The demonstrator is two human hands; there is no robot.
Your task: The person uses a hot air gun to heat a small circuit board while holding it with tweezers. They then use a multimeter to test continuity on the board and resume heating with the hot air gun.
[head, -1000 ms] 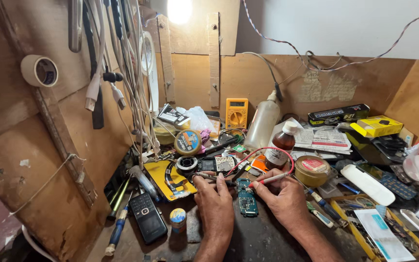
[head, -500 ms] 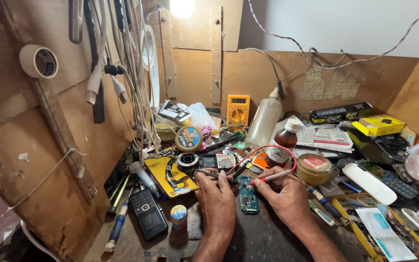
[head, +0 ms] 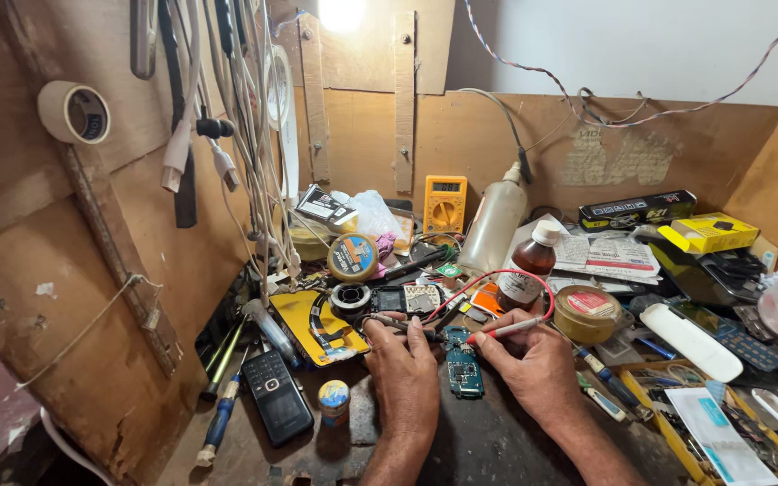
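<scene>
Both hands rest close together on the dark worktop (head: 497,441), on either side of a small blue-green circuit board (head: 464,362) that lies flat between them. The left hand (head: 404,364) is curled, its fingers pinched around a thin dark probe (head: 395,323) whose tip reaches toward the top of the board. The right hand (head: 533,360) is likewise closed, gripping a red-tipped probe (head: 502,330) like a pen, with the point slanting down and left to the board's upper edge. A red lead (head: 506,277) loops up from it in an arc behind the hand.

Just behind the right hand stands a brown glass bottle (head: 528,267) with a white cap and a pale label, and beside it a round tin (head: 588,312) with a red-and-white lid. A tall cloudy plastic squeeze bottle (head: 493,227) stands further back, next to a yellow multimeter (head: 444,203) leaning on the wooden back wall. To the right lie a long black box (head: 637,210) with a printed label, a flat yellow box (head: 708,232) and some printed paper leaflets (head: 607,255).

Left of the hands, a black keypad phone (head: 274,394) lies face up near a small round jar (head: 333,400) with a blue and yellow lid. A solder spool (head: 353,257) with a blue and yellow face sits behind a yellow phone cover (head: 317,326). A roll of tape (head: 74,112) hangs on the left wall.
</scene>
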